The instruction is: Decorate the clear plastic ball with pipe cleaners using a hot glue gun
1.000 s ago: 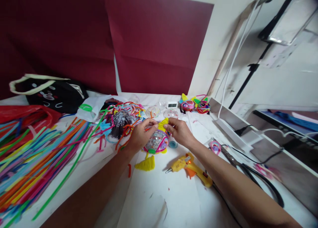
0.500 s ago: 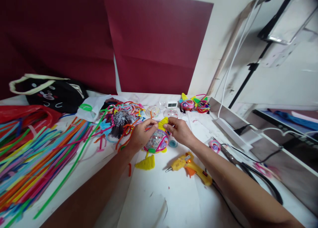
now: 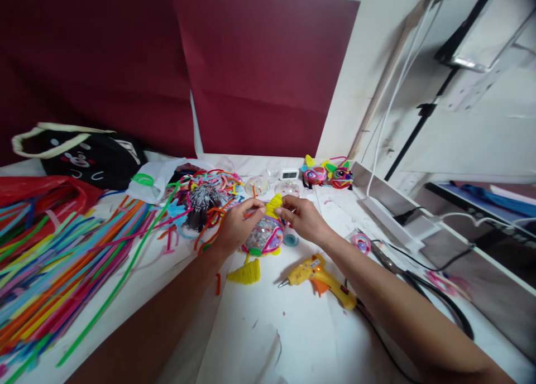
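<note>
Between my two hands is a yellow pipe-cleaner piece (image 3: 274,205), at the top of a clear plastic ball decoration (image 3: 263,236) trimmed with pink, purple and green pipe cleaners. My left hand (image 3: 238,223) pinches the piece's left side, and my right hand (image 3: 302,216) pinches its right side. Both hands have their fingers closed. Just below the ball, a second yellow pipe-cleaner piece (image 3: 245,272) lies on the white paper. A small blue coil (image 3: 291,239) rests beside the ball, under my right hand. The yellow glue gun (image 3: 320,278) lies near my right forearm.
Loose coloured pipe cleaners (image 3: 79,261) spread over the left side. A tangled pile (image 3: 213,194) lies behind my left hand. Scissors (image 3: 402,272) and a coiled disc (image 3: 360,243) are at right. Two finished decorations (image 3: 329,174) and a small digital display (image 3: 288,174) stand at the back.
Both hands keep their pinch on the yellow piece, with hardly any movement. The whole view has shifted very slightly.
</note>
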The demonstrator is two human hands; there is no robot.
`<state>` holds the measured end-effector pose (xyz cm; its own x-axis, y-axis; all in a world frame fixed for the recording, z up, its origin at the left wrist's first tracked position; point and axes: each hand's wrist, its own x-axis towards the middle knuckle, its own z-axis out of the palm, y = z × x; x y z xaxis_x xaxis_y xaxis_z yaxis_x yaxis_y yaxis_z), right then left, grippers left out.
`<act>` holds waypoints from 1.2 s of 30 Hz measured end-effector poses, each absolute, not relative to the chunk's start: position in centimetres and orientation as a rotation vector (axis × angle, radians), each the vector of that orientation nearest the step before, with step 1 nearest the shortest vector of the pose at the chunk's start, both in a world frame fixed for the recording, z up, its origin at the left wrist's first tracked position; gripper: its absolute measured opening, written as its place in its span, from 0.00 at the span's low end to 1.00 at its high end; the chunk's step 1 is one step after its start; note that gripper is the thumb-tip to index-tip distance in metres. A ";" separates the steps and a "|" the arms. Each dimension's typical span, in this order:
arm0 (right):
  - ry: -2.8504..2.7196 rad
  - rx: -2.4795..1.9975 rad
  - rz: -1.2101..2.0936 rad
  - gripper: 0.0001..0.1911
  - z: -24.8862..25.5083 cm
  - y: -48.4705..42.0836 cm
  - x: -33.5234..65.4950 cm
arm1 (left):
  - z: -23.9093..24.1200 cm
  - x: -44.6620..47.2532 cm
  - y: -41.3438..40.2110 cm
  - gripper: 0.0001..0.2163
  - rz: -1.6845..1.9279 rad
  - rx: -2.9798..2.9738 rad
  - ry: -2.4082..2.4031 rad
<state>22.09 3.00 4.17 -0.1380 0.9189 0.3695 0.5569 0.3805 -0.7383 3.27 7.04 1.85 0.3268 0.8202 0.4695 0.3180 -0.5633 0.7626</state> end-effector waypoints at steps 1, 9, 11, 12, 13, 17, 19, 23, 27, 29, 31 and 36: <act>-1.811 -1.281 0.560 0.07 4.2 2.9 22.1 | 1.8 3.3 7.1 0.08 1.189 2.047 0.996; -1.739 -1.224 0.594 0.08 4.3 3.3 22.4 | 2.0 3.3 7.0 0.08 1.175 2.064 1.000; -1.731 -1.212 0.594 0.09 4.5 3.5 22.3 | 2.0 3.3 7.0 0.08 1.172 2.070 1.000; -1.729 -1.211 0.589 0.08 4.5 3.5 22.2 | 2.0 3.3 7.0 0.08 1.170 2.073 1.000; -1.727 -1.213 0.583 0.07 4.6 3.5 22.2 | 2.0 3.3 7.0 0.08 1.168 2.076 1.001; -1.731 -1.229 0.555 0.06 4.6 3.4 22.0 | 1.9 3.3 7.0 0.08 1.172 2.088 1.001; -1.735 -1.235 0.538 0.07 4.7 3.3 22.0 | 1.9 3.3 7.0 0.08 1.177 2.091 0.998; -1.740 -1.244 0.509 0.09 4.7 3.1 21.9 | 2.0 3.3 6.9 0.08 1.177 2.094 0.989; -1.743 -1.244 0.493 0.10 4.6 3.1 21.8 | 2.0 3.3 7.0 0.08 1.177 2.098 0.986; -1.744 -1.240 0.492 0.10 4.6 3.1 21.8 | 1.9 3.3 7.0 0.08 1.180 2.102 0.981; -1.744 -1.237 0.496 0.10 4.5 3.2 21.8 | 1.9 3.3 7.0 0.08 1.184 2.100 0.976; -1.733 -1.233 0.509 0.10 4.3 3.5 21.9 | 1.9 3.4 7.0 0.08 1.179 2.073 0.984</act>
<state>21.90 3.53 4.26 -0.0761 0.8950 0.4395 0.5148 0.4127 -0.7514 3.43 7.03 1.93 0.3458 0.8094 0.4746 0.3227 -0.5776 0.7498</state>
